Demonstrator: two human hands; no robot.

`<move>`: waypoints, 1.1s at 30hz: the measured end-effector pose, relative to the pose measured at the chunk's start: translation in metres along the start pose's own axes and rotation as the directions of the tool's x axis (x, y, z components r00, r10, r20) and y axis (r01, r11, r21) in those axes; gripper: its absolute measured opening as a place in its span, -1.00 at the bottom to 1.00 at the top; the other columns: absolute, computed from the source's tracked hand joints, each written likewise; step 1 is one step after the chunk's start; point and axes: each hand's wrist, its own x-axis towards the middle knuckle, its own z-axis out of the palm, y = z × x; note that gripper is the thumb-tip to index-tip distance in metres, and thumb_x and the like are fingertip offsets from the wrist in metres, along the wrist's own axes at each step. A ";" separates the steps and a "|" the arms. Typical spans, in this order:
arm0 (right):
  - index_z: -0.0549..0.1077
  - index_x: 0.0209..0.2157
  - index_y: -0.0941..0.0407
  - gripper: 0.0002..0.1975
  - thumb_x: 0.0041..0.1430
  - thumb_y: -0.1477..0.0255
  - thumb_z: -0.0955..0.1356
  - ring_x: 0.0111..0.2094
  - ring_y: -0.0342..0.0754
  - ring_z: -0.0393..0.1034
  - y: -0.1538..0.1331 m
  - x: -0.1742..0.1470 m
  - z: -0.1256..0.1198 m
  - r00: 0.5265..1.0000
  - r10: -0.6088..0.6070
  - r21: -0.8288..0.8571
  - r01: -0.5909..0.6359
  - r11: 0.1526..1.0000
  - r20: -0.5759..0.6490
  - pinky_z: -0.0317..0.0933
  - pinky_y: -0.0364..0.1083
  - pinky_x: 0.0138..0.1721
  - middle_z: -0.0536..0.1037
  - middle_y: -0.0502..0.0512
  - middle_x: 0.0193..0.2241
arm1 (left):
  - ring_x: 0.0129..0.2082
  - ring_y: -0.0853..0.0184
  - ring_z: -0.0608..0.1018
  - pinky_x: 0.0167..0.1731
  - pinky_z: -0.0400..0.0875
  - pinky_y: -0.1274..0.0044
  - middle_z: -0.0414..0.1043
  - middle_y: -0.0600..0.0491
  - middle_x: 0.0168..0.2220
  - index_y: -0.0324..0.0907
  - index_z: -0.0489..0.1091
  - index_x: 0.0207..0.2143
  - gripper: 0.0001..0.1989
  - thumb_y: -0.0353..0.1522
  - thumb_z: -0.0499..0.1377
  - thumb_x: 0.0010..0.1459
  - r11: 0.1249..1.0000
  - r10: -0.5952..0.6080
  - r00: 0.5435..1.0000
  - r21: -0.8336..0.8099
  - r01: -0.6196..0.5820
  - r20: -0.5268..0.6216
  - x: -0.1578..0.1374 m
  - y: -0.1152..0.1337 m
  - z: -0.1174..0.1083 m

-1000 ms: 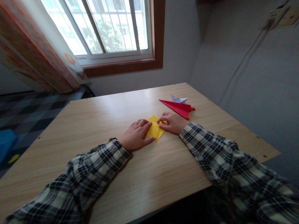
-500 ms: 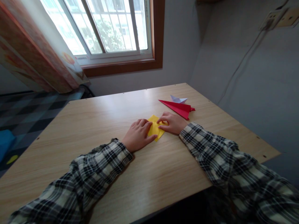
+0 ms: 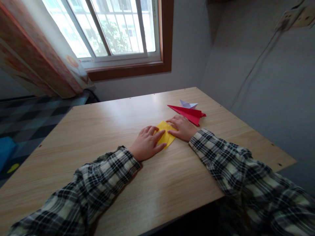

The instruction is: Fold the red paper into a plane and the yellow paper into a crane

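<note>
A small folded sheet of yellow paper (image 3: 168,139) lies on the wooden table, turned so that a corner points toward me. My left hand (image 3: 148,141) rests on its left side, thumb and fingers spread and pressing it down. At the right edge of the sheet, my right hand (image 3: 183,127) has its fingers curled, with the thumb on the paper and the forefinger by the upper edge. Part of the sheet is hidden under both hands. Just beyond my right hand lies a red paper plane (image 3: 189,113), and behind that a white paper boat (image 3: 188,105).
The light wooden table (image 3: 103,131) reaches toward a window (image 3: 118,29) with a brown frame. A curtain (image 3: 36,49) hangs at the left, above a checked surface (image 3: 29,114) with a blue object (image 3: 6,150) on it. A cable (image 3: 253,67) runs down the right wall.
My right fingers have shifted slightly up along the paper's edge. My left forefinger has slid right, across the middle of the sheet. The paper has moved a little to the right.
</note>
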 end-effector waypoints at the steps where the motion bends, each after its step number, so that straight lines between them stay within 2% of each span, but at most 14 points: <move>1: 0.44 0.14 0.12 -0.52 0.20 0.29 0.42 0.09 0.16 0.32 0.001 0.000 0.001 1.000 0.016 -0.012 -0.016 1.000 0.008 0.19 0.12 0.16 0.48 0.23 0.01 | 0.14 0.03 0.35 0.17 0.25 0.14 0.34 -0.19 0.12 -0.16 0.33 0.21 -0.46 -0.05 0.05 0.32 1.000 0.012 1.000 -0.002 -0.012 -0.005 0.000 -0.001 0.001; 6: 0.36 0.22 0.15 -0.43 0.25 0.19 0.37 0.27 0.22 0.14 0.006 -0.001 0.006 0.996 0.075 -0.058 -0.072 0.996 0.048 0.07 0.17 0.27 0.36 0.28 0.20 | 0.24 0.02 0.28 0.24 0.18 0.13 0.29 -0.18 0.21 -0.13 0.21 0.31 -0.44 -0.11 0.01 0.35 0.996 0.071 0.997 -0.047 -0.071 0.008 -0.001 -0.005 0.005; 10: 0.34 0.23 0.13 -0.42 0.28 0.13 0.32 0.35 0.22 0.02 0.008 -0.001 0.009 0.990 0.113 -0.089 -0.105 0.991 0.086 -0.02 0.20 0.32 0.28 0.26 0.28 | 0.30 0.02 0.23 0.29 0.11 0.13 0.26 -0.17 0.27 -0.16 0.22 0.30 -0.45 -0.12 0.01 0.36 0.994 0.088 0.996 -0.071 -0.086 0.017 0.000 -0.007 0.006; 13: 0.35 0.23 0.15 -0.42 0.29 0.12 0.31 0.34 0.20 0.03 0.009 0.000 0.011 0.985 0.138 -0.088 -0.129 0.988 0.106 -0.01 0.17 0.32 0.29 0.26 0.27 | 0.33 0.01 0.19 0.32 0.05 0.12 0.25 -0.19 0.28 -0.21 0.27 0.27 -0.47 -0.14 0.01 0.36 0.993 0.097 0.995 -0.066 -0.095 0.023 0.000 -0.006 0.005; 18: 0.36 0.21 0.16 -0.43 0.29 0.15 0.32 0.32 0.22 0.06 0.010 0.000 0.012 0.988 0.123 -0.065 -0.117 0.991 0.096 0.00 0.20 0.30 0.31 0.29 0.25 | 0.30 0.03 0.25 0.28 0.16 0.13 0.27 -0.20 0.28 -0.22 0.29 0.24 -0.49 -0.16 0.02 0.36 0.990 0.097 0.995 -0.106 -0.095 0.019 0.000 -0.006 0.005; 28: 0.39 0.14 0.15 -0.48 0.21 0.22 0.40 0.21 0.17 0.23 0.013 0.001 0.013 0.998 0.060 0.029 -0.061 0.998 0.014 0.14 0.17 0.22 0.40 0.30 0.17 | 0.27 0.04 0.28 0.25 0.21 0.13 0.28 -0.19 0.26 -0.20 0.30 0.24 -0.51 -0.17 0.03 0.36 0.989 0.112 0.994 -0.102 -0.111 0.004 0.000 -0.006 0.005; 33: 0.38 0.14 0.15 -0.49 0.19 0.29 0.41 0.22 0.17 0.22 0.013 0.001 0.012 0.998 0.064 0.069 -0.063 0.996 -0.011 0.12 0.18 0.24 0.41 0.27 0.16 | 0.25 0.05 0.30 0.26 0.21 0.15 0.30 -0.21 0.23 -0.23 0.30 0.23 -0.51 -0.18 0.03 0.36 0.987 0.124 0.992 -0.107 -0.124 -0.004 0.000 -0.005 0.004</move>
